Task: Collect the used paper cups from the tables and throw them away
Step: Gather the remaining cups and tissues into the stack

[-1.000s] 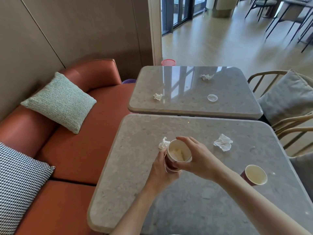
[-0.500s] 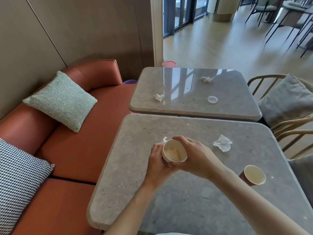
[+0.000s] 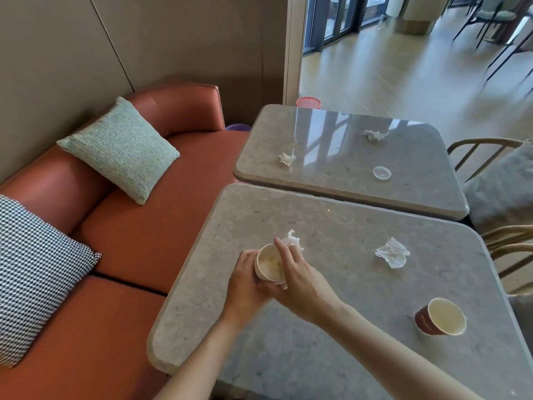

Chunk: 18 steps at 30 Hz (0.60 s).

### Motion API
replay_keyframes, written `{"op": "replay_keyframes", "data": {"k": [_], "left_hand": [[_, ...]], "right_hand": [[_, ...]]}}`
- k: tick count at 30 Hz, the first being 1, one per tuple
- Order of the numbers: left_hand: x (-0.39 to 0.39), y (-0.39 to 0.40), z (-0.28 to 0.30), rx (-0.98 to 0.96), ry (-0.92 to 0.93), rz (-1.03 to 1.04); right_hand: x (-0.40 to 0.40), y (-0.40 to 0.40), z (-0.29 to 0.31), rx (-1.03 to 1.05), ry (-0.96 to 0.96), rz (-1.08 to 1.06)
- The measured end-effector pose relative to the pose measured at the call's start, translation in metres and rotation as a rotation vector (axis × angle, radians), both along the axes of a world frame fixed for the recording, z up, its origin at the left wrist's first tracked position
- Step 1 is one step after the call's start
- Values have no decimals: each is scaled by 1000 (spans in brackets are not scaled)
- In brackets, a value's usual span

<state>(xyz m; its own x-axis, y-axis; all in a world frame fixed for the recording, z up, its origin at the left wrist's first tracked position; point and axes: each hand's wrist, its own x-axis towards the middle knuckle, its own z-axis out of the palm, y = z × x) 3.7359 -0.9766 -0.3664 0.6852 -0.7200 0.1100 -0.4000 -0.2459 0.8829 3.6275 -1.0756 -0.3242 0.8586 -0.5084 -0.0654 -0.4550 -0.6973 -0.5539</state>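
Observation:
My left hand grips a paper cup from its left side, just above the near table. White crumpled paper lies inside the cup. My right hand lies against the cup's right rim, its fingers stretched out straight towards a crumpled tissue just beyond. A second paper cup, red outside and empty, stands upright near the table's right edge, apart from both hands.
Another crumpled tissue lies mid-table. The far table bears two tissues and a clear lid. A red bin stands behind it. An orange sofa runs along the left; chairs stand on the right.
My right hand's fingers have straightened from gripping the cup's rim and now point towards the tissue. The cup has dropped a little and stays in my left hand.

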Motion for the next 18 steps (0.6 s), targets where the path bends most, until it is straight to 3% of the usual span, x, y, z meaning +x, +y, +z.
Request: {"op": "replay_keyframes", "data": {"k": [5,7,13,18], "left_hand": [[25,5,-10,19,44,97],[37,2,-15,25,42,106],[56,-6,-32,83,-57,143],[60,-11,-38,71,-22,151]], "right_hand": [[15,-3,-21,349,-68,-145],[24,-14,-30,394,-67,-228],[57,-63,-59,415,58,-285],[75,-97,-90,165,223,-189]]}}
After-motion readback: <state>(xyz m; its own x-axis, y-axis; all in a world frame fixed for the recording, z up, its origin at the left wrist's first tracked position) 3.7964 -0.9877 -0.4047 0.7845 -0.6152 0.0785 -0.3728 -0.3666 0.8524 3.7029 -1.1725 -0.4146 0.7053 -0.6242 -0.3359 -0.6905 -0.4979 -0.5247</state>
